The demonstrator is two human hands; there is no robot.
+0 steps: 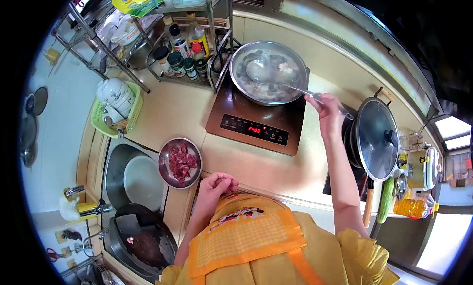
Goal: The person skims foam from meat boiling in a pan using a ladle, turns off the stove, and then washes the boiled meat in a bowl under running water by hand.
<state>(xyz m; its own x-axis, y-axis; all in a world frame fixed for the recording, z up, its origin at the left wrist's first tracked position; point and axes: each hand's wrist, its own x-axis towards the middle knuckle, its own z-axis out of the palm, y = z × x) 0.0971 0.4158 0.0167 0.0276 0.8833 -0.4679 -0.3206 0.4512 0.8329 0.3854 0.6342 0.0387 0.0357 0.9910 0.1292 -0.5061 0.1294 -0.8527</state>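
Observation:
My right hand (327, 112) is closed round the long handle of a ladle (258, 71). The ladle's bowl rests in the cloudy, steaming liquid of a round metal pot (268, 101), where a pale lump (286, 68) also shows. Under the pot is an induction cooker (221, 120) whose red display reads 2400. My left hand (218, 185) is held at the counter's front edge, just before my apron, with its fingers curled and nothing visible in them. Left of that hand is a metal bowl (162, 159) of cut raw meat (182, 162).
A lidded wok (377, 137), a cucumber (387, 200) and an oil bottle (413, 207) stand to the right. At left are a sink (116, 161) with a basin, a green basket (101, 122) of dishes, and a metal rack (217, 38) with several seasoning bottles.

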